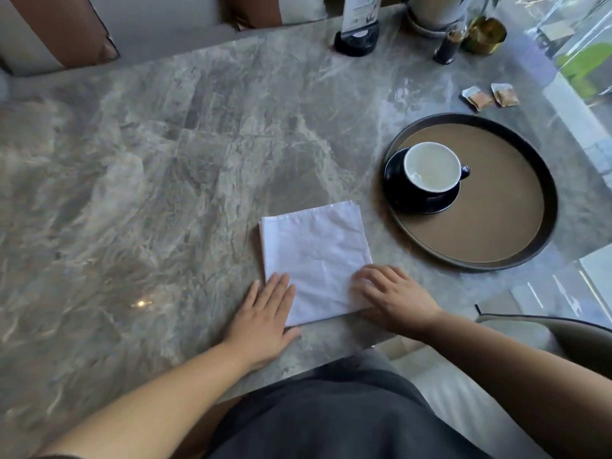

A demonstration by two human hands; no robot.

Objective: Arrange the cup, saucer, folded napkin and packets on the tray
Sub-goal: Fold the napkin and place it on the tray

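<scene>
The cup sits on the saucer in the tray's left part; the napkin lies left of the tray, packets behind it.

Both bare forearms are extended forward from the lower edge of the view. The left hand is laid flat, palm down, with the fingers straight and held close together and the thumb spread out to the right. The right hand is placed palm down as well, its fingers slightly curled and angled toward the left.
</scene>
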